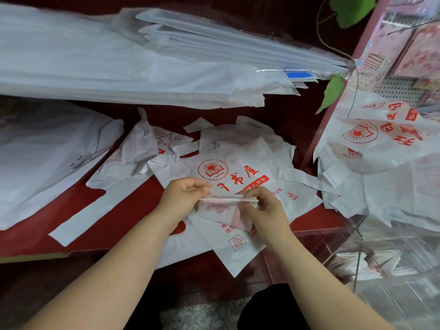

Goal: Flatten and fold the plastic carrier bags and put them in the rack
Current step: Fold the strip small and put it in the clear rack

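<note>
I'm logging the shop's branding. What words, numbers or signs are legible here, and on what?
"书屋", large red characters: on the flat carrier bag.
"02" inside a recycling triangle: same bag, near edge.
Red banner, small red lines and the ring text of the sun-and-book logo on that bag: covered or too small to read.
Folded bag, pinched by the left hand and right hand: print blurred.
Bags at right: red print upside down, unreadable.

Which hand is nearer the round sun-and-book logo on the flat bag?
Left. The left hand is just below-left of the logo; the right hand sits farther off, below-right. Both pinch a folded bag.
</note>
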Available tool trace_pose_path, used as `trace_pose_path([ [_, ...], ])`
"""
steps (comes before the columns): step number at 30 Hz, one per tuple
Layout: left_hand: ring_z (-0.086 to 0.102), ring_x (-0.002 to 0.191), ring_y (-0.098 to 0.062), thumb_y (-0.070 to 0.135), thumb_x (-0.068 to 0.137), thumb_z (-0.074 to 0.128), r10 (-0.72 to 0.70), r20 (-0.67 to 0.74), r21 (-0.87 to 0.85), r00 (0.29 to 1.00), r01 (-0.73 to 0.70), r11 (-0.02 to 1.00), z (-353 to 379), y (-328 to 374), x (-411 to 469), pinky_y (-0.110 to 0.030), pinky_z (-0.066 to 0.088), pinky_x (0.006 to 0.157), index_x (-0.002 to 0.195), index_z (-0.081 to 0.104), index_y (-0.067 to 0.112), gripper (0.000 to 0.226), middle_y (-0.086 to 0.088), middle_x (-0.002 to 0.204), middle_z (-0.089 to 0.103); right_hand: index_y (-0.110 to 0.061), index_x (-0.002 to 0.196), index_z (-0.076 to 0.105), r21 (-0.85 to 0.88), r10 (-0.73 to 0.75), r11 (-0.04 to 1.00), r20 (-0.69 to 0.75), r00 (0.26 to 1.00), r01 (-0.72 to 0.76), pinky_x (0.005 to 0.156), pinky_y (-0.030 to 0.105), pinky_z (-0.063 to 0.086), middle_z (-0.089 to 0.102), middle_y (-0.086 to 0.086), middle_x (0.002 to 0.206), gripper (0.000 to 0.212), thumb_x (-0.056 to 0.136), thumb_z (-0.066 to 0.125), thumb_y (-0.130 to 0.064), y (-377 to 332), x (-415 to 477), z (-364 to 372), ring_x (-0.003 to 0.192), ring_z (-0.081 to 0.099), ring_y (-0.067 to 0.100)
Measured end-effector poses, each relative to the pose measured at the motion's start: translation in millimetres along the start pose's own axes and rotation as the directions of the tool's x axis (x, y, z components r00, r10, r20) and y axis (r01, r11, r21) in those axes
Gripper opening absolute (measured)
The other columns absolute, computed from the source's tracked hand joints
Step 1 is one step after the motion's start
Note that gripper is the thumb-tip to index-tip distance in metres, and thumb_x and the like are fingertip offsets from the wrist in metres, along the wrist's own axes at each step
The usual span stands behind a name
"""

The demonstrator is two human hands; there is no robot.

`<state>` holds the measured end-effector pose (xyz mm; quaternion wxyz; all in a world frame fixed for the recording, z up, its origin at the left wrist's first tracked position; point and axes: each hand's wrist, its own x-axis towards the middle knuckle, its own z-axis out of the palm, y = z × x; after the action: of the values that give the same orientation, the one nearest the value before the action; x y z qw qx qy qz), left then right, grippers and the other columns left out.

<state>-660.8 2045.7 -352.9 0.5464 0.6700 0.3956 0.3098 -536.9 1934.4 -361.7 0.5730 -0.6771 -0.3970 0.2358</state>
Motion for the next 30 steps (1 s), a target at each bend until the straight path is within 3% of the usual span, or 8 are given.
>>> trace_pose_path([
  [7,0.053,0.069,-0.006,0.005,0.088,0.054,-0.048,-0.026,-0.057,0.998,0.047,0.997,2,14,-9,-0.001,0.038,0.051,0.102,0.057,0.02,0.02,0.0,0.082,0.061,-0.018,0.084,0.054,0.46,0.2,0.877,-0.088,0.976,-0.138,0.059,0.023,0.048,0.055,0.0,0.067,0.028,0.087,0.048,0.01,-13,4,-1,0.062,0.055,0.013],
  [9,0.054,0.081,-0.009,0.018,0.093,0.049,-0.037,-0.07,-0.088,0.997,0.03,0.996,5,17,-12,-0.009,0.042,0.074,0.107,0.054,0.021,0.015,-0.002,0.1,0.059,-0.02,0.09,0.055,0.501,0.2,0.856,-0.089,0.976,-0.13,0.065,0.027,0.049,0.056,0.0,0.066,0.03,0.088,0.048,0.009,-17,3,-4,0.063,0.057,0.014],
  [12,0.054,0.101,-0.012,0.055,0.084,0.038,-0.076,0.099,-0.276,0.992,0.1,0.956,13,27,-19,-0.033,0.039,0.1,0.126,0.044,0.024,0.052,0.003,0.111,0.055,-0.022,0.091,0.056,0.507,0.184,0.855,-0.098,0.978,-0.11,0.063,0.027,0.05,0.059,-0.003,0.061,0.031,0.088,0.049,0.008,-22,-1,-13,0.063,0.06,0.012],
  [14,0.061,0.095,-0.011,0.056,0.068,0.05,-0.07,0.247,-0.267,0.967,0.137,0.954,20,33,-25,-0.031,0.046,0.093,0.122,0.048,0.02,0.065,0.001,0.106,0.061,-0.022,0.09,0.056,0.492,0.165,0.866,-0.102,0.981,-0.094,0.061,0.026,0.05,0.058,-0.008,0.054,0.032,0.088,0.049,0.008,-23,-6,-18,0.059,0.059,0.01],
  [17,0.066,0.066,-0.008,0.017,0.081,0.062,-0.087,0.32,-0.28,0.943,0.182,0.942,34,36,-32,-0.024,0.053,0.063,0.093,0.061,0.014,0.013,0.001,0.077,0.069,-0.023,0.09,0.058,0.499,0.157,0.864,-0.126,0.98,-0.075,0.069,0.032,0.047,0.051,0.002,0.061,0.032,0.086,0.052,0.008,-20,-16,-28,0.066,0.052,0.02],
  [23,0.066,0.06,-0.014,-0.001,0.08,0.064,-0.115,0.374,-0.181,0.92,0.194,0.964,69,36,-47,-0.022,0.052,0.056,0.079,0.066,0.01,0.011,-0.002,0.067,0.07,-0.025,0.094,0.056,0.46,0.188,0.878,-0.084,0.978,-0.129,0.067,0.023,0.048,0.06,0.0,0.077,0.033,0.082,0.059,0.006,-4,-40,-70,0.068,0.057,0.013],
  [27,0.054,0.058,-0.012,0.007,0.076,0.071,0.063,0.364,0.24,0.929,-0.159,0.958,94,44,-56,-0.019,0.04,0.054,0.072,0.066,0.01,0.007,-0.002,0.064,0.062,-0.029,0.108,0.05,-0.024,0.113,0.994,0.079,0.991,-0.111,0.085,0.016,0.048,0.058,-0.008,0.105,0.045,0.077,0.07,-0.004,3,-60,-114,0.091,0.056,0.004],
  [30,0.046,0.058,-0.011,0.014,0.074,0.072,0.15,0.47,0.366,0.87,-0.347,0.863,121,53,-64,-0.024,0.032,0.054,0.071,0.062,0.0,0.018,-0.007,0.065,0.053,-0.022,0.106,0.056,-0.341,0.113,0.939,0.193,0.975,-0.041,0.075,0.01,0.044,0.055,-0.019,0.089,0.033,0.078,0.069,-0.011,3,-73,-140,0.079,0.053,-0.007],
])
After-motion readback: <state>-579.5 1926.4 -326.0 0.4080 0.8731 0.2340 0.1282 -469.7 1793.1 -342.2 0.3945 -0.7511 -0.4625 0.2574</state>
